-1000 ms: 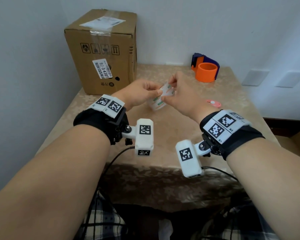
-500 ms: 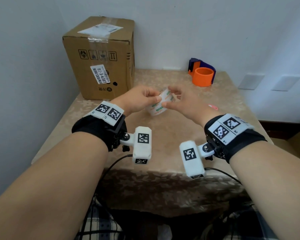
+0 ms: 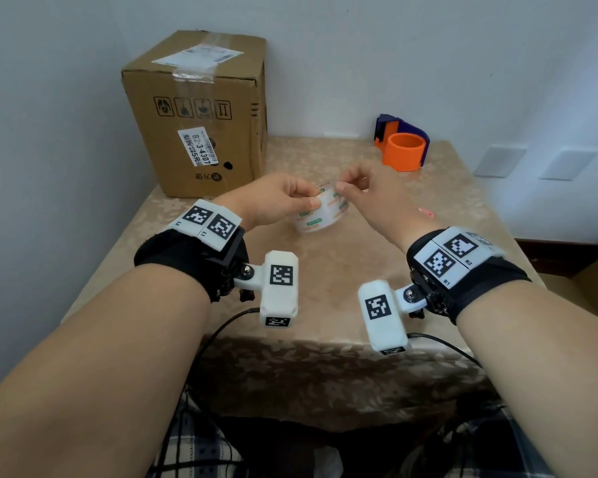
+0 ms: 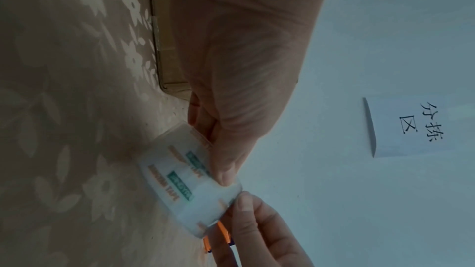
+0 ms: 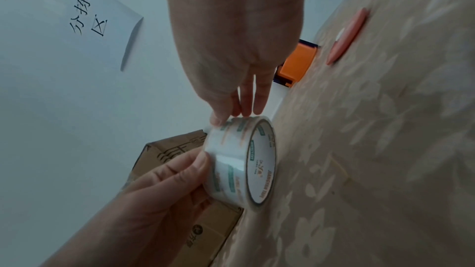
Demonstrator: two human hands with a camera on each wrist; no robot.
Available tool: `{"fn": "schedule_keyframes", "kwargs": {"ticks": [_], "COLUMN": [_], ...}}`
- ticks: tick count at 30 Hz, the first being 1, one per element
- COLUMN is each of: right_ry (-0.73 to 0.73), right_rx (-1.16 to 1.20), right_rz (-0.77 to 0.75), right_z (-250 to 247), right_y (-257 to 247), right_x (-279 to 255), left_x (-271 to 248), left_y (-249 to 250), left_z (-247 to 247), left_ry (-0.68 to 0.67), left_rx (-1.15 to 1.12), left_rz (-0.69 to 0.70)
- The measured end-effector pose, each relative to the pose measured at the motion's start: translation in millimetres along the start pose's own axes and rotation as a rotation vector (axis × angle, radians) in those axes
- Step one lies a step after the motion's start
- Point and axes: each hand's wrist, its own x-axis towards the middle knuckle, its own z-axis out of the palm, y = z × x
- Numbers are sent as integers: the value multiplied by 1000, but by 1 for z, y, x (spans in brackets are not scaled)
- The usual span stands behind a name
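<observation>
A roll of clear packing tape with green and orange print is held just above the table's middle. My left hand grips the roll from its left side, thumb on the outer face. My right hand pinches at the roll's top edge with thumb and fingertips. In the right wrist view the roll's open core faces the table. Whether a tape end is lifted cannot be told.
A sealed cardboard box stands at the table's back left against the wall. An orange and blue tape dispenser sits at the back right. A small pink cutter lies right of my hands. The floral tablecloth covers the table.
The roll has turned from standing more upright to lying flatter between my hands. My right fingers have shifted up onto its top edge. Both hands stay in about the same place.
</observation>
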Motion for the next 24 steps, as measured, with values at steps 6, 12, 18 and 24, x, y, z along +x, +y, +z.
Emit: {"fn": "schedule_keyframes", "kwargs": {"ticks": [6, 12, 18, 24], "right_ry": [-69, -122, -15, -24], "right_rx": [-166, -211, -14, 93], "right_rz": [-58, -71, -33, 16], "right_z": [7, 6, 3, 3], "right_y": [1, -1, 0, -1], "right_x": [1, 2, 1, -2], "left_x": [-5, -2, 0, -1], "left_y": [0, 1, 0, -1], "left_z": [-6, -4, -2, -1], "left_ry": [-54, 51, 95, 87], "left_rx": [-16, 38, 47, 27], "left_rz": [-22, 10, 4, 19]}}
